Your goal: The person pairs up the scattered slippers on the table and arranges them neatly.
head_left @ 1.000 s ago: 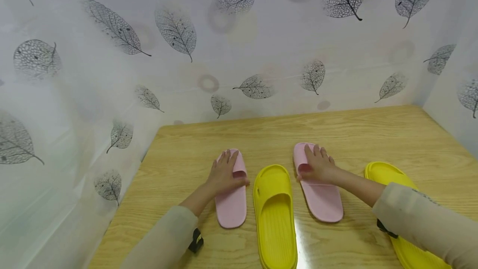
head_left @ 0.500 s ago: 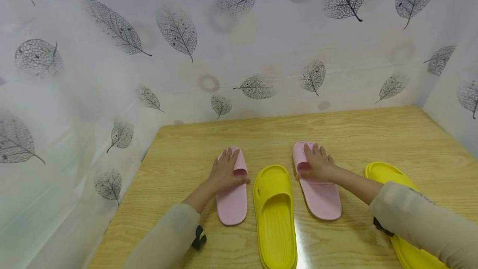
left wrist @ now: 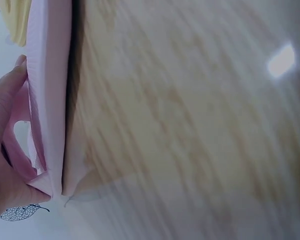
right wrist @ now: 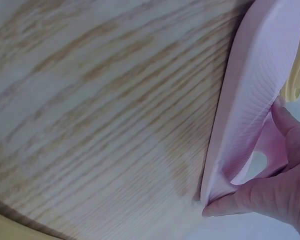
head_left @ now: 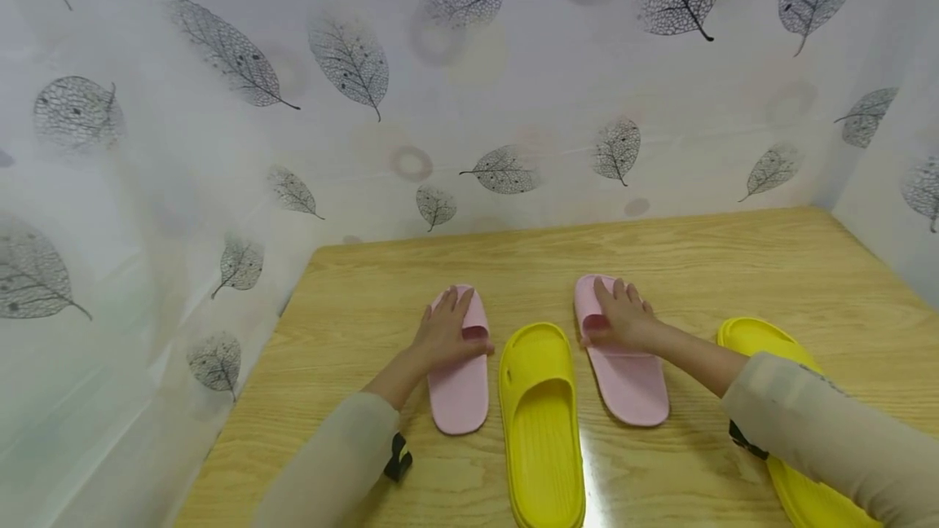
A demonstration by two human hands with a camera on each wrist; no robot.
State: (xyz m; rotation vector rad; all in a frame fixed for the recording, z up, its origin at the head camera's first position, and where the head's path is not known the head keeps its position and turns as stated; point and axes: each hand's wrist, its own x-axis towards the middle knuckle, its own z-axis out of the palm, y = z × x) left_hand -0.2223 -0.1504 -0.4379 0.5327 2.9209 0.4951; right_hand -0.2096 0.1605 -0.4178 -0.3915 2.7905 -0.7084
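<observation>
In the head view my left hand point(head_left: 443, 339) lies spread over the strap of one pink slipper point(head_left: 459, 399), its fingers stretched toward the toe end and its thumb at the right edge. My right hand point(head_left: 622, 320) rests in the same way on the other pink slipper point(head_left: 631, 388), thumb at that slipper's left edge. Both slippers lie flat on the table. The left wrist view has a thumb and fingertip touching the edge of a pink slipper point(left wrist: 50, 90). Fingers likewise touch the pink slipper point(right wrist: 260, 75) in the right wrist view. Both straps are partly hidden by the hands.
A yellow slipper point(head_left: 544, 446) lies between the two pink ones. Another yellow slipper point(head_left: 763, 341) lies to the right, partly under my right forearm. The wooden table point(head_left: 381, 275) meets a leaf-printed curtain point(head_left: 513, 88) at its back edge.
Both pink slippers have slid a little away from me, toward the table's back edge, with my hands on them. The yellow slippers have stayed put.
</observation>
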